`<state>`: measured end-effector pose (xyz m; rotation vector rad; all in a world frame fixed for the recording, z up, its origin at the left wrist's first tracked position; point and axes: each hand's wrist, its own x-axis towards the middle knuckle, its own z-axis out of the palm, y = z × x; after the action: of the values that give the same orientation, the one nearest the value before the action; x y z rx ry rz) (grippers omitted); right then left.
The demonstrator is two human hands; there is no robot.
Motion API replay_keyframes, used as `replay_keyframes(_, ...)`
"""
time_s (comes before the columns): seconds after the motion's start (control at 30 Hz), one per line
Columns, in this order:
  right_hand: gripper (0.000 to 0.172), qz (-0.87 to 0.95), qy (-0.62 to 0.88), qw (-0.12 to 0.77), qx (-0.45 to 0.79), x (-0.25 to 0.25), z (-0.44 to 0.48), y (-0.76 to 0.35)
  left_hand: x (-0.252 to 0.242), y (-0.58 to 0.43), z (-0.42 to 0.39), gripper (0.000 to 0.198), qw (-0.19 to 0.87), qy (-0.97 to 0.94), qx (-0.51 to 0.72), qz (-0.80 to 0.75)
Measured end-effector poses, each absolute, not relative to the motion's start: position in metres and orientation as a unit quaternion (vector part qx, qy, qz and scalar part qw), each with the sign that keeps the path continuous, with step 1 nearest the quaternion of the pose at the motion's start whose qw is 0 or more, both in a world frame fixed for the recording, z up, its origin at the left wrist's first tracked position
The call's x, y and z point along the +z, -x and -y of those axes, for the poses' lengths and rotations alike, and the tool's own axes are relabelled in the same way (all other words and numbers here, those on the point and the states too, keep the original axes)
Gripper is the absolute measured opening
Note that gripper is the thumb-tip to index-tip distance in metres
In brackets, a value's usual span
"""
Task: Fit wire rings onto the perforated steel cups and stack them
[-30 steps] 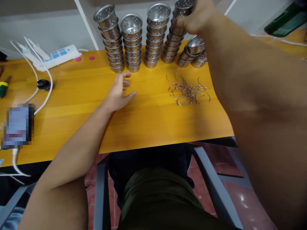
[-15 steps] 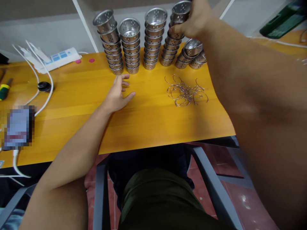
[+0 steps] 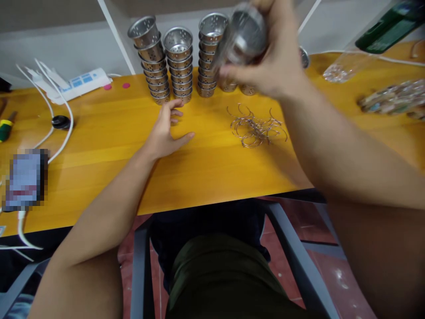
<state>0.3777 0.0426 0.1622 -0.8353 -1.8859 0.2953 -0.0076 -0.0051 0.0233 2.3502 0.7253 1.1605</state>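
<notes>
My right hand [image 3: 275, 62] is raised above the back of the orange table [image 3: 212, 168] and grips a perforated metal cup [image 3: 244, 33], blurred by motion. Behind it stand several stacks of the same metal cups [image 3: 179, 66], some hidden by the hand. My left hand [image 3: 166, 130] rests on the table just in front of the stacks, fingers spread and loosely curled, holding nothing. A tangle of thin wire rings [image 3: 257, 128] lies on the table below my right hand.
A white power strip [image 3: 78, 82] and white cables [image 3: 63, 119] lie at the back left, with a black round object [image 3: 60, 122] and a screwdriver handle [image 3: 5, 128]. A blurred-out device [image 3: 25, 179] sits at the left edge. Clear bags [image 3: 392, 97] lie at the right.
My right hand has lifted a metal cup off the rightmost stack and drawn it toward me and down. My left hand has stayed in place, thumb spreading slightly.
</notes>
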Motion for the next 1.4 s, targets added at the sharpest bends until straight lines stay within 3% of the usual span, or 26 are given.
replay_keyframes(0.07, 0.107, 0.814, 0.312, 0.467, 0.149, 0.131, 0.001, -0.339, 0.023, -0.001, 0.007, 0.121, 0.217, -0.845, 0.431, -0.231)
replay_keyframes(0.17, 0.11, 0.798, 0.352, 0.428, 0.238, 0.081, 0.039, -0.283, 0.023, -0.011, 0.009, 0.14, 0.228, -0.84, 0.431, -0.238)
replay_keyframes(0.33, 0.11, 0.772, 0.373, 0.443, 0.261, 0.037, 0.044, -0.24, 0.023, -0.01, 0.011, 0.102, 0.218, -0.832, 0.424, -0.283)
replay_keyframes(0.57, 0.101, 0.791, 0.368, 0.42, 0.25, 0.045, 0.051, -0.25, 0.026, -0.011, 0.011, 0.087, 0.23, -0.834, 0.401, -0.301)
replay_keyframes(1.0, 0.108, 0.825, 0.36, 0.383, 0.207, 0.048, 0.037, -0.268, 0.019, -0.004, 0.001, 0.101, 0.291, -0.83, 0.389, -0.274)
replay_keyframes(1.17, 0.094, 0.791, 0.419, 0.419, 0.154, 0.049, 0.019, -0.298, 0.021, 0.005, -0.01, 0.108, 0.284, -0.815, 0.397, -0.312)
replay_keyframes(1.4, 0.079, 0.779, 0.5, 0.339, 0.17, 0.028, -0.004, -0.321, 0.017, 0.014, -0.026, 0.112, 0.301, -0.783, 0.418, -0.348)
